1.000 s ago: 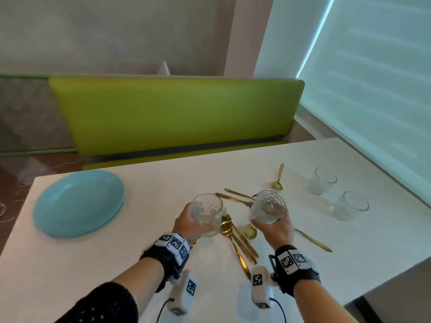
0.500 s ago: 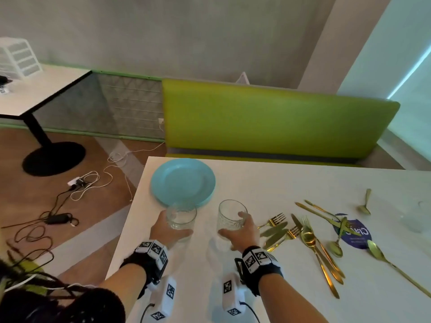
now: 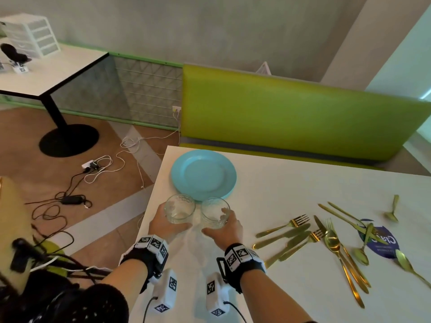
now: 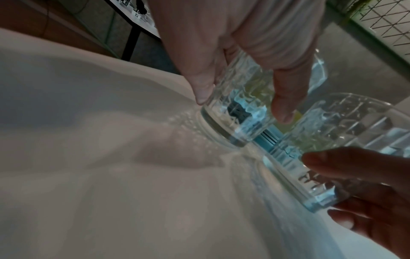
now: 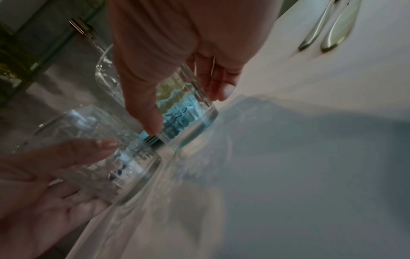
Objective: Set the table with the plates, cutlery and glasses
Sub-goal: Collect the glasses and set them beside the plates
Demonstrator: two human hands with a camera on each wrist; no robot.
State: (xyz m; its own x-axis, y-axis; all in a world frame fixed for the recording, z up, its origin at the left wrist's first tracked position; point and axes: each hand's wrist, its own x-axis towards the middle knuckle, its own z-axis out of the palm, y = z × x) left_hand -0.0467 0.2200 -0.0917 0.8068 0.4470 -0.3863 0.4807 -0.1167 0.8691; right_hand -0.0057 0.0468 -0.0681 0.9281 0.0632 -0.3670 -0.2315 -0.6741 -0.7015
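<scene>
Your left hand (image 3: 166, 221) covers the near wall of its glass (image 3: 179, 209), and your right hand (image 3: 224, 228) covers the near side of the other glass (image 3: 215, 213), so from the head view you cannot tell if the bases touch the table (image 3: 279, 187). The plate (image 3: 203, 174) is partly hidden behind the two rims at its near edge, and the print on the blue sticker (image 3: 379, 241) is crossed by cutlery and too small to read. In the right wrist view the two cutlery handles (image 5: 328, 24) are blurred and cut off by the top edge.
</scene>
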